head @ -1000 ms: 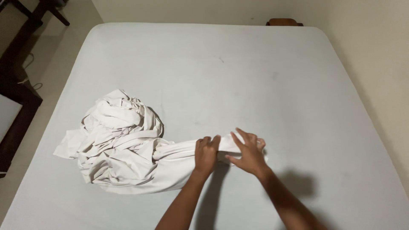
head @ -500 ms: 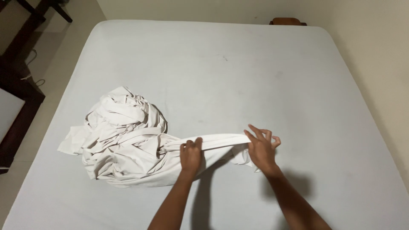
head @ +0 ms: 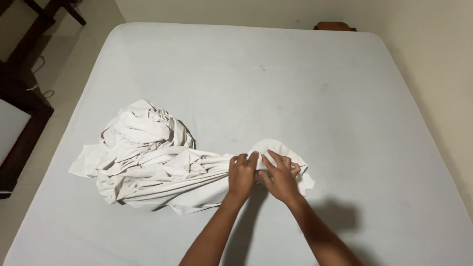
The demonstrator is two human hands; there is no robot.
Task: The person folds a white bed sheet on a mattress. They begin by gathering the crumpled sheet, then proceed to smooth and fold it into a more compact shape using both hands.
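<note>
right hand (head: 282, 178) moved back beside left hand (head: 242, 175), bunching white sheet (head: 148, 162).

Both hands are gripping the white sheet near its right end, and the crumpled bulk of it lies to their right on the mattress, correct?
Not quite. In the head view the left hand and right hand do grip the white sheet, but its bulk lies to their left on the mattress.
</note>
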